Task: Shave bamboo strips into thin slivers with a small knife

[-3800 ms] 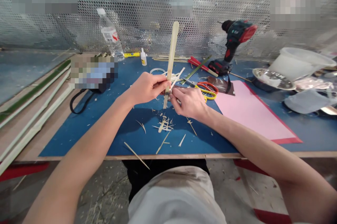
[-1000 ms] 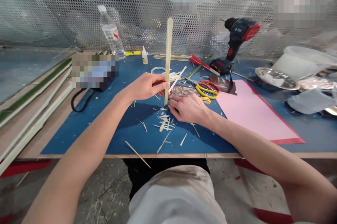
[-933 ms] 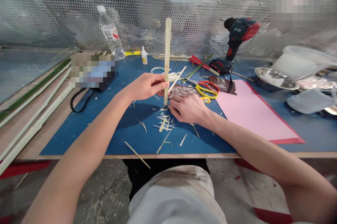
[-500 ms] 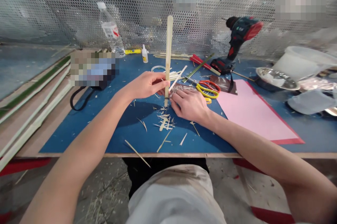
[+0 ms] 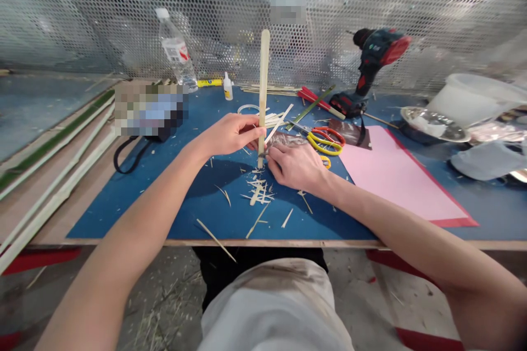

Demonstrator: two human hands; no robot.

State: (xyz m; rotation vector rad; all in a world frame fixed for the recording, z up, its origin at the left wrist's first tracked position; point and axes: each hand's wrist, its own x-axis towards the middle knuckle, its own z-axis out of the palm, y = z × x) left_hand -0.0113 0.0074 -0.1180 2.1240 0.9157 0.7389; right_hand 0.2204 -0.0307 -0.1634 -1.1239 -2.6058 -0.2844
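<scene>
My left hand (image 5: pixel 229 134) is closed round a pale bamboo strip (image 5: pixel 263 79) that stands upright, its lower end down by the blue mat (image 5: pixel 164 186). My right hand (image 5: pixel 294 166) is closed at the strip's lower end, gripping something small that I cannot make out. A heap of thin bamboo shavings (image 5: pixel 257 193) lies on the mat just below both hands.
Orange-and-yellow scissors (image 5: pixel 325 139), a pink sheet (image 5: pixel 391 175), a cordless drill (image 5: pixel 373 62), a water bottle (image 5: pixel 175 51), a small glue bottle (image 5: pixel 226 87), a metal dish (image 5: pixel 432 123) and a white tub (image 5: pixel 473 98) lie about. Long bamboo slats (image 5: pixel 49 164) lie on the left.
The strip went from tilted and lifted to upright with its lower end near the mat. My right hand slid down to that end and since then shifts only slightly.
</scene>
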